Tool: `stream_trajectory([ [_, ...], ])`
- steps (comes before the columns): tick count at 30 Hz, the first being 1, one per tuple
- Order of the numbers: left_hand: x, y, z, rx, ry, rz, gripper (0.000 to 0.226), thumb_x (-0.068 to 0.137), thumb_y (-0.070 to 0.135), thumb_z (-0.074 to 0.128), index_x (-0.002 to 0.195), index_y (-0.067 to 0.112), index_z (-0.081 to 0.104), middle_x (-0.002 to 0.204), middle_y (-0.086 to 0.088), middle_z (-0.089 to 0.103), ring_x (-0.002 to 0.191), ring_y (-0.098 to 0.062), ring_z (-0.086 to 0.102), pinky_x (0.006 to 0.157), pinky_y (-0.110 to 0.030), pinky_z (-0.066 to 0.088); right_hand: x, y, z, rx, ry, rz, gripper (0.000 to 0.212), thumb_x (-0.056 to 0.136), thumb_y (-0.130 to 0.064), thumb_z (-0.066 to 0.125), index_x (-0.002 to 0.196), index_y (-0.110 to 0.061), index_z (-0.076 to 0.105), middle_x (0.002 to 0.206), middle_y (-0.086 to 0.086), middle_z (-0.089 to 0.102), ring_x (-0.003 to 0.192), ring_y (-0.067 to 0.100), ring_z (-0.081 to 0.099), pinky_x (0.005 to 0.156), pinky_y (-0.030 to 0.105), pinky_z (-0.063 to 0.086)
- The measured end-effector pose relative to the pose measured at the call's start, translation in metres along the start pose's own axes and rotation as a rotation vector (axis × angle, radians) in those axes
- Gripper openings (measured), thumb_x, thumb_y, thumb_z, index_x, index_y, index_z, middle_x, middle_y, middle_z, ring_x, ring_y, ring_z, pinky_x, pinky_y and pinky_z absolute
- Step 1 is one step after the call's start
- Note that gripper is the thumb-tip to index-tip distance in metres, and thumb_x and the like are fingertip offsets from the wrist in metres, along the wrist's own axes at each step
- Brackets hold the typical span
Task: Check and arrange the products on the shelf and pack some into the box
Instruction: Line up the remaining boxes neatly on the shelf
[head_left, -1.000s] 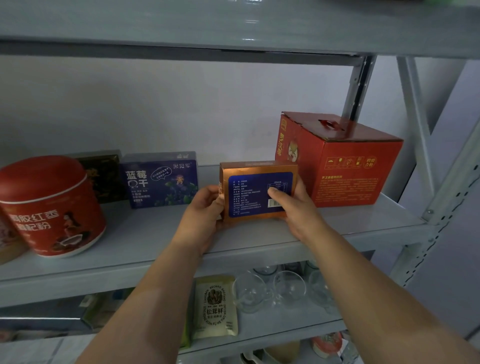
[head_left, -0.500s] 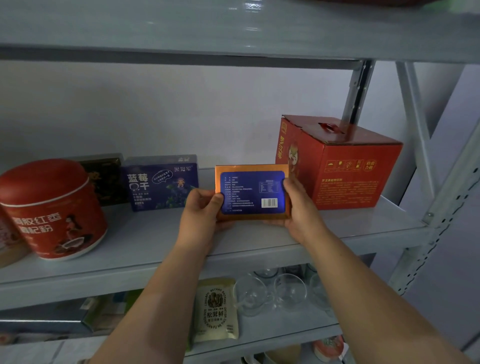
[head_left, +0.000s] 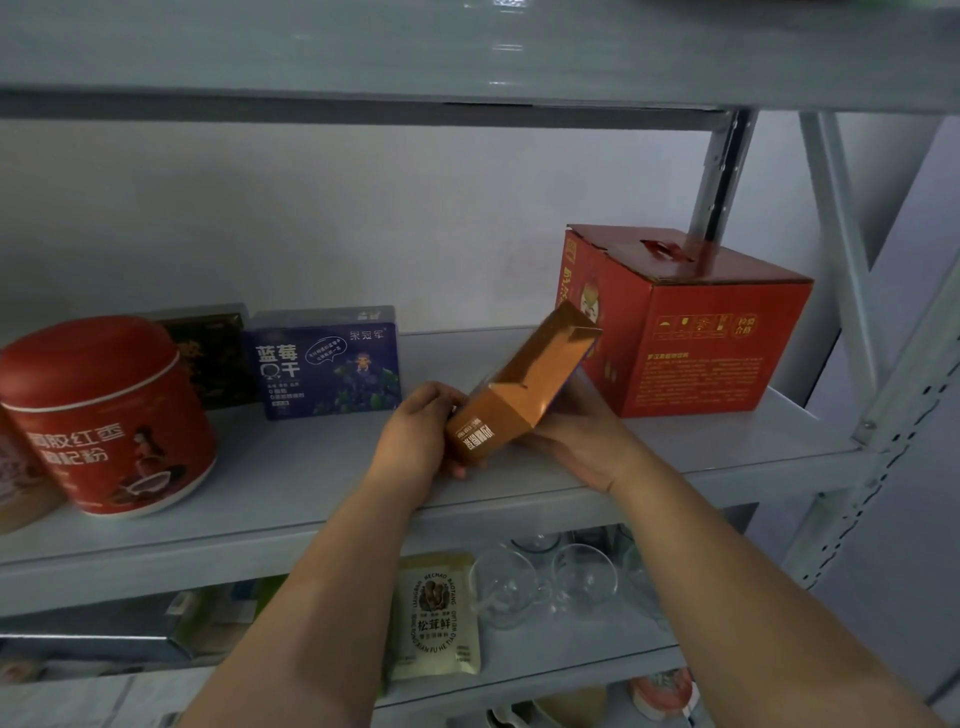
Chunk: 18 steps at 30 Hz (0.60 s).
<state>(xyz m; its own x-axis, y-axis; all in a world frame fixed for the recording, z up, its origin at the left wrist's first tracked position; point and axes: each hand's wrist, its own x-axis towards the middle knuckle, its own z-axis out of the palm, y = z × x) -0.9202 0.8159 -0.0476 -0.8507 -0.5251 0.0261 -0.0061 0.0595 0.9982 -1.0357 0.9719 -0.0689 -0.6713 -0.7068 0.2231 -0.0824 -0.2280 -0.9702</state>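
Head-height view down two bare forearms reaching to a pale grey metal shelf (head_left: 291, 483). Both hands hold a slim orange-copper cardboard box (head_left: 524, 384) just above the shelf's front-middle. The box is tilted: near end low, w/ white printed characters facing the viewer, far end raised toward upper right. Its far corner overlaps the front of a big red cardboard carton (head_left: 701, 338) w/ a handle slot on top, standing at the shelf's right end. The left hand (head_left: 415, 431) grips the box's low near end, fingers curled round its left edge. The right hand (head_left: 582, 431) holds the box from below & from the right, palm against it; its fingers go round behind the box & are mostly hidden. At the shelf's left stands a round red tin (head_left: 104, 415) w/ domed lid & white characters. Behind it, by the back wall, is a dark black-and-gold box (head_left: 213, 348), & beside that a purple-blue carton w/ blueberry artwork (head_left: 327, 364), both upright. On the shelf below stands a cream-and-gold flat pouch (head_left: 436, 618), w/ clear glass cups (head_left: 545, 582) just to its right. A perforated grey steel post (head_left: 722, 171) rises behind the red carton.
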Motion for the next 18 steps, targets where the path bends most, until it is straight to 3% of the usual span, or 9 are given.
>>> stream_trajectory([
  [2,-0.005,0.006,0.001,0.013,-0.028,-0.021,0.030,0.108,0.022,0.036,0.092,0.014,0.060,0.077,-0.017,0.070,0.049,-0.026,0.066,0.041,-0.028,0.038,-0.003,-0.002,-0.002,0.053,-0.007,-0.012,0.067,0.083,0.004,0.077,0.141,-0.008,0.045,0.132,0.017,0.062,0.135,0.043,0.052,0.101,0.058,0.051],
  [5,-0.012,0.011,0.004,0.132,0.011,-0.034,0.038,0.110,0.042,0.028,0.095,0.027,0.059,0.088,-0.003,0.065,0.070,-0.013,0.065,0.058,-0.027,0.047,-0.005,-0.006,0.001,0.098,-0.014,-0.001,0.099,0.066,-0.026,0.096,0.146,-0.013,0.039,0.135,0.019,0.062,0.125,0.036,0.062,0.096,0.054,0.056],
  [8,-0.014,0.008,0.001,0.200,0.047,0.001,0.038,0.108,0.046,0.032,0.102,0.025,0.063,0.098,0.002,0.067,0.092,-0.015,0.062,0.077,-0.029,0.045,-0.010,-0.009,0.005,0.037,0.167,-0.031,0.083,0.064,-0.034,0.096,0.132,-0.031,0.049,0.134,0.009,0.066,0.120,0.029,0.067,0.088,0.047,0.059],
  [10,-0.016,0.004,-0.012,0.585,-0.035,0.161,0.028,0.107,0.042,0.040,0.116,0.029,0.063,0.117,0.002,0.066,0.104,-0.019,0.061,0.083,-0.029,0.047,-0.013,-0.014,0.002,-0.144,0.320,-0.070,0.065,0.074,-0.032,0.091,0.126,-0.036,0.052,0.130,0.000,0.067,0.115,0.019,0.068,0.088,0.036,0.058],
  [11,-0.014,0.001,-0.022,0.846,-0.100,0.199,0.033,0.104,0.047,0.044,0.131,0.034,0.057,0.133,0.003,0.059,0.119,-0.020,0.056,0.096,-0.033,0.046,-0.012,-0.019,0.000,-0.281,0.369,-0.102,0.058,0.080,-0.030,0.087,0.125,-0.037,0.051,0.125,-0.009,0.066,0.110,0.008,0.066,0.088,0.025,0.054],
  [13,-0.012,-0.008,-0.039,1.247,-0.205,0.213,0.058,0.099,0.062,0.042,0.152,0.040,0.036,0.160,0.005,0.035,0.147,-0.024,0.031,0.121,-0.049,0.024,-0.008,-0.031,-0.003,-0.543,0.425,-0.159,0.054,0.087,-0.027,0.081,0.130,-0.036,0.051,0.115,-0.022,0.060,0.099,-0.010,0.056,0.080,0.006,0.042],
  [14,-0.011,-0.013,-0.045,1.324,-0.232,0.198,0.065,0.098,0.068,0.037,0.156,0.041,0.028,0.165,0.006,0.025,0.153,-0.024,0.019,0.124,-0.055,0.013,-0.003,-0.037,-0.004,-0.639,0.423,-0.173,0.053,0.088,-0.025,0.080,0.132,-0.033,0.053,0.113,-0.021,0.058,0.096,-0.008,0.055,0.076,0.002,0.039],
  [15,-0.012,-0.016,-0.047,1.345,-0.248,0.187,0.068,0.097,0.070,0.034,0.158,0.042,0.023,0.168,0.006,0.019,0.155,-0.024,0.012,0.124,-0.058,0.006,0.004,-0.042,-0.006,-0.734,0.415,-0.183,0.053,0.089,-0.024,0.080,0.135,-0.029,0.055,0.114,-0.017,0.056,0.098,-0.002,0.054,0.076,0.003,0.038],
  [18,-0.013,-0.021,-0.045,1.353,-0.242,0.187,0.070,0.096,0.072,0.033,0.158,0.045,0.017,0.169,0.007,0.014,0.156,-0.024,0.006,0.124,-0.059,0.002,0.028,-0.060,-0.012,-1.051,0.313,-0.154,0.061,0.090,-0.024,0.078,0.145,-0.023,0.053,0.129,0.000,0.052,0.118,0.015,0.049,0.095,0.024,0.038],
])
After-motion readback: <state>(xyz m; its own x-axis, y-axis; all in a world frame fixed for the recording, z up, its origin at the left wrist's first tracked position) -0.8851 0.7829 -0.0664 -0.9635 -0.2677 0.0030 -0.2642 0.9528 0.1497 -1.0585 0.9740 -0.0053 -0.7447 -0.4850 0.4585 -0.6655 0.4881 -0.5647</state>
